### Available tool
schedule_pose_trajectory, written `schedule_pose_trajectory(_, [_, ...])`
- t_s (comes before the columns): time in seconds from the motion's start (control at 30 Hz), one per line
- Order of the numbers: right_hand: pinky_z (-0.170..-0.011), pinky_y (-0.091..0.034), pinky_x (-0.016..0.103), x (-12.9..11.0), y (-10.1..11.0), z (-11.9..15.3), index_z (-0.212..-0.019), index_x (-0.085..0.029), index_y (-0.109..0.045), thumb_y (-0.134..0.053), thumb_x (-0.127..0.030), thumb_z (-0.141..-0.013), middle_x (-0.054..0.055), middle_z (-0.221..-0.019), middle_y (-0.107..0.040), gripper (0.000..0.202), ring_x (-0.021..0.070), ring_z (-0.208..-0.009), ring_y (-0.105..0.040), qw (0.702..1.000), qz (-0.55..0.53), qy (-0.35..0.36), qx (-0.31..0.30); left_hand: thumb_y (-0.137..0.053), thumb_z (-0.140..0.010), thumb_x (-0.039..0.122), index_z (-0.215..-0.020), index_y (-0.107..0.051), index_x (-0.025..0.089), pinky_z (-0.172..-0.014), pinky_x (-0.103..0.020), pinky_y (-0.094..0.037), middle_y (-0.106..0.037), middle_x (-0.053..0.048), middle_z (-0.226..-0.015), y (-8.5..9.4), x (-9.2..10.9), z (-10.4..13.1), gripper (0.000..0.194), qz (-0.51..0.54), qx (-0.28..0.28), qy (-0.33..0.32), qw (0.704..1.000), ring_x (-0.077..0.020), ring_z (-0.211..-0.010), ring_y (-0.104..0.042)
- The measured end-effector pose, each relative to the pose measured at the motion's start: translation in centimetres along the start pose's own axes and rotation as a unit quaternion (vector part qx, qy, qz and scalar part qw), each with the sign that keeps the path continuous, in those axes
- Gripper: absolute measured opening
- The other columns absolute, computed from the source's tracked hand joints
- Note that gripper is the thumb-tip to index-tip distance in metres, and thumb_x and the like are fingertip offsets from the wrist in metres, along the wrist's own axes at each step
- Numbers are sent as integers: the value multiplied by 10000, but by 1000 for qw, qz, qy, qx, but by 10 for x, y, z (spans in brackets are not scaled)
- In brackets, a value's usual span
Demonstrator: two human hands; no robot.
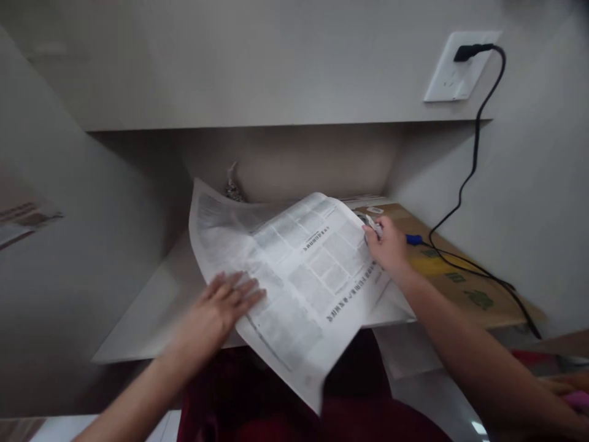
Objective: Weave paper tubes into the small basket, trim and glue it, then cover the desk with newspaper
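Note:
A large newspaper sheet (pixel 294 276) lies over the white desk (pixel 151 319), its lower corner hanging past the front edge and its left side curled up. Flat on the paper's left part, slightly blurred, is my left hand (pixel 230 301), fingers spread. At the upper right edge of the sheet my right hand (pixel 386 242) is closed with the fingers pinched round the paper's edge. Something small and whitish shows at its fingertips, too unclear to name. A blue-ended tool or plug (pixel 413 239) sticks out just right of that hand.
A flattened cardboard piece (pixel 453 285) lies on the right, crossed by a black cable (pixel 476 153) from a wall socket (pixel 460 67). A small bagged item (pixel 234 190) stands behind the paper. Another person's hand (pixel 568 383) shows at the lower right.

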State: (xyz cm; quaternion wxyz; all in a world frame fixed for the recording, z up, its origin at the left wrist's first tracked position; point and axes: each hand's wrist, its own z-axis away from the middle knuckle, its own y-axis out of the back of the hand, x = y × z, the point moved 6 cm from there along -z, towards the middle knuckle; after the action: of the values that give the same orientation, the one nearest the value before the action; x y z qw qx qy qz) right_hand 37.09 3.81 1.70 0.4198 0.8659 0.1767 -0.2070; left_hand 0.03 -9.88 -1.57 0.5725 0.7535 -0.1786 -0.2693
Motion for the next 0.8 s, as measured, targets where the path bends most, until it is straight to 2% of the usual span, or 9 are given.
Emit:
schedule_pose_trajectory(0.1, [-725, -416, 338, 16, -15, 6, -954, -203, -575, -586, -407, -825, 84, -853, -663, 242, 253, -798, -600, 993, -23, -67, -91, -285, -827, -79, -1286, -602, 306, -1062, -649, -324, -651, -26, -1292, -19, -53, 3, 679, -35, -34, 98, 994, -327, -1302, -495])
schedule_pose_trajectory(0.13, [-718, -420, 334, 20, -21, 9, -937, -205, -587, -607, -399, -807, 74, -840, -666, 235, 246, -787, -598, 989, -36, -84, -120, -281, -825, -78, -1259, -629, 294, -1052, -653, -336, -687, -31, -1231, -23, -62, 5, 669, -40, -58, 112, 991, -332, -1252, -542])
schedule_pose_trajectory(0.2, [-697, -431, 315, 25, -33, 15, -896, -209, -611, -635, -377, -782, 55, -823, -674, 205, 226, -767, -602, 978, -65, -107, -165, -299, -837, -46, -1224, -661, 243, -1053, -649, -340, -693, -71, -1212, -16, -67, 8, 604, -43, -58, 135, 988, -348, -1238, -548])
schedule_pose_trajectory(0.27, [-676, -442, 294, 27, -42, 22, -886, -212, -634, -642, -362, -780, 47, -831, -687, 184, 209, -763, -611, 967, -99, -128, -196, -339, -885, 33, -1246, -642, 183, -1047, -570, -399, -679, -116, -1221, -3, -53, 5, 495, 6, -35, 149, 988, -329, -1217, -566])
schedule_pose_trajectory(0.37, [-624, -454, 278, 26, -52, 31, -944, -212, -662, -593, -369, -826, 48, -832, -701, 208, 186, -713, -620, 940, -169, -173, -239, -439, -966, 302, -1326, -563, 229, -982, -391, -511, -643, -76, -1285, 8, -6, -5, 388, 191, -25, 111, 975, -228, -1161, -608])
schedule_pose_trajectory(0.43, [-555, -444, 268, 20, -57, 37, -981, -204, -672, -548, -369, -859, 43, -769, -693, 240, 164, -616, -602, 913, -224, -203, -273, -533, -926, 405, -1414, -451, 291, -1034, -407, -483, -563, -51, -1389, 6, 26, -11, 508, 248, -35, 80, 965, -224, -1257, -537])
schedule_pose_trajectory(0.5, [-477, -407, 251, 12, -59, 42, -973, -191, -675, -548, -376, -863, 28, -677, -663, 250, 138, -511, -552, 882, -277, -225, -306, -637, -851, 455, -1447, -394, 302, -1069, -464, -449, -507, -61, -1441, -1, 47, -14, 661, 270, -32, 67, 960, -258, -1322, -469])
schedule_pose_trajectory(0.63, [-384, -312, 218, -2, -57, 51, -754, -171, -615, -715, -435, -742, -18, -526, -555, 283, 85, -401, -424, 827, -364, -257, -344, -742, -732, 513, -1464, -357, 321, -1103, -528, -397, -445, -75, -1483, -16, 59, -18, 849, 304, -22, 79, 949, -303, -1369, -396])
schedule_pose_trajectory(0.8, [-317, -171, 194, -18, -58, 58, -600, -186, -497, -814, -437, -631, -83, -418, -402, 406, 26, -338, -233, 767, -433, -292, -372, -724, -734, 542, -1431, -409, 321, -1097, -525, -397, -490, -69, -1443, -18, 54, -34, 796, 389, -18, 129, 912, -305, -1334, -441])
